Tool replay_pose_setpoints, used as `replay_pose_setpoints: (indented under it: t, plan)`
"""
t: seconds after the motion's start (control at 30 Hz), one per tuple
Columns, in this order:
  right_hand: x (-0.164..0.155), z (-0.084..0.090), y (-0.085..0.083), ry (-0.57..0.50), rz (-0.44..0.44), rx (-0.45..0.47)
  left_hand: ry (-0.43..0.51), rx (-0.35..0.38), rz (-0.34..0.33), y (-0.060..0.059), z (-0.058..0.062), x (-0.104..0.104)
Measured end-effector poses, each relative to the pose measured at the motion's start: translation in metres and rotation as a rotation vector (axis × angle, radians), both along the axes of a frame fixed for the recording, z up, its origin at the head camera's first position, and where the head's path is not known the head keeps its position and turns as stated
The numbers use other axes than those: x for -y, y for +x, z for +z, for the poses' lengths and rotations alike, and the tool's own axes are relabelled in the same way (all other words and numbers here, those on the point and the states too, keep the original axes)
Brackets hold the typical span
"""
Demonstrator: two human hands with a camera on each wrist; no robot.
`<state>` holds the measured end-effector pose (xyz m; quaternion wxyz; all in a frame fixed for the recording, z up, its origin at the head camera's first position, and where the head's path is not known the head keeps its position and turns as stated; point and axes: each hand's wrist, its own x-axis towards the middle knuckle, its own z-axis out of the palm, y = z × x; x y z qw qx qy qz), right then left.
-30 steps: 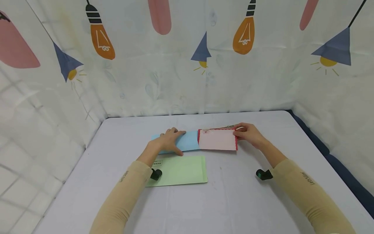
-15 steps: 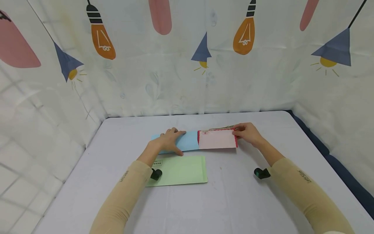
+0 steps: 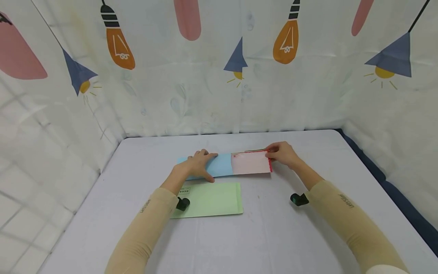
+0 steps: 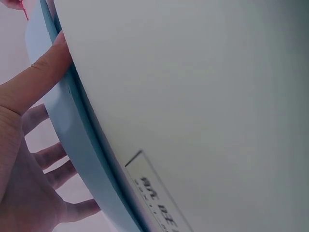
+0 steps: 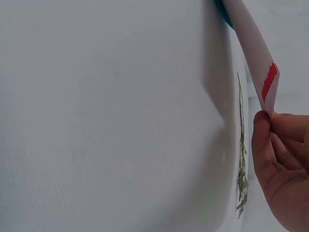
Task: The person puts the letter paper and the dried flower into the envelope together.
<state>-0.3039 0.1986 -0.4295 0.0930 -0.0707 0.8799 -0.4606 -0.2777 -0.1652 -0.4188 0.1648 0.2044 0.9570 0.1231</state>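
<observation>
Your right hand (image 3: 281, 154) has slid the pale pink paper card with the red scalloped border (image 3: 251, 164) further left into the long light-blue paper envelope (image 3: 219, 165): less pink shows than a second ago, and the red left edge has gone inside. By this reading the card is partly sleeved, with roughly half left out. Your right fingers (image 5: 270, 140) pinch the card's far right corner, lifting it slightly. Your left hand (image 3: 197, 164) lies flat and relaxed on the envelope's left end, thumb (image 4: 41, 79) along its edge, pinning it to the counter (image 3: 273, 228). Card and envelope sit mid-counter, toward the far side. Nearer you lies a flat, matte pale-green rectangular envelope with a small printed label (image 3: 210, 199). The counter's white cloth is smooth; a thin greenish sprig (image 5: 241, 179) rests on it beside the card.
</observation>
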Motion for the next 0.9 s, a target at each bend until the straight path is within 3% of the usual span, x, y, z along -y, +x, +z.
replay_pose_setpoints:
  t: [0.33, 0.9]
  plan:
    - [0.017, -0.010, -0.003, -0.060, -0.063, 0.023, 0.004, -0.004, -0.008, 0.001, 0.000, 0.000]
    - [0.041, -0.016, 0.003, -0.218, -0.038, 0.098, -0.001, -0.009, -0.013, 0.001, -0.001, 0.001]
